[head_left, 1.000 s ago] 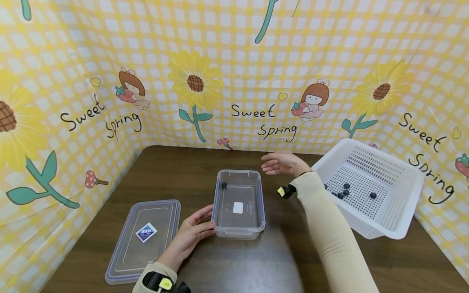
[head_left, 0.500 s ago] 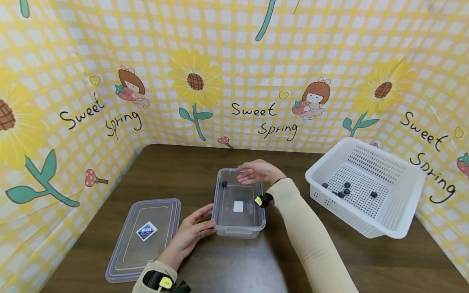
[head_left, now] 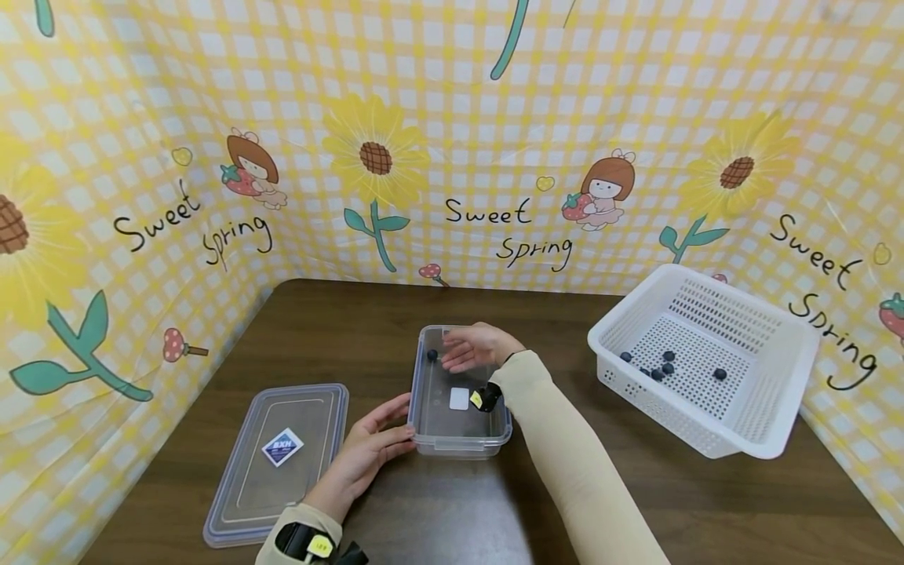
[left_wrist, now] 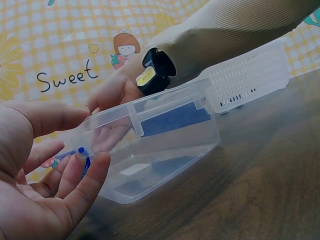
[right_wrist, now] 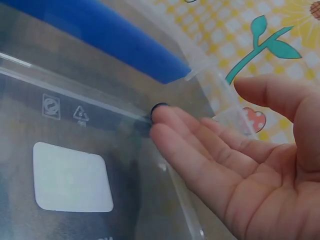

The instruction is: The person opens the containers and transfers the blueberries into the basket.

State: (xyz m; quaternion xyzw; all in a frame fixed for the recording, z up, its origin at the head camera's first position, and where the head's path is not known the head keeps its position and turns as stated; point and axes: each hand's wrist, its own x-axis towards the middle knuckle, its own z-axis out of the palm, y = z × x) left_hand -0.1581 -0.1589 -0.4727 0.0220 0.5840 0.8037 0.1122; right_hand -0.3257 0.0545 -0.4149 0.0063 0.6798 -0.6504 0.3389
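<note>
A clear plastic box (head_left: 459,449) with a blue-trimmed rim stands on the table. One dark blueberry (head_left: 432,355) lies inside, near its far left corner. My left hand (head_left: 363,455) rests against the box's left side, fingers relaxed. The right hand (head_left: 476,348) reaches over the far end of the box with its fingers extended and loosely together, palm showing. In the right wrist view the blueberry (right_wrist: 159,106) is mostly hidden behind the fingertips (right_wrist: 162,135); whether they touch it I cannot tell.
On the right stands a white perforated basket (head_left: 766,424) with several blueberries (head_left: 668,368) on its floor. A clear lid (head_left: 311,424) with a blue edge and a diamond sticker lies on the dark wooden table (head_left: 381,314), left of the box. Patterned cloth (head_left: 480,141) encloses the back and sides.
The right hand has moved left, from beside the box to over its far end, close to the blueberry. The left hand, box, lid and basket stay where they were.
</note>
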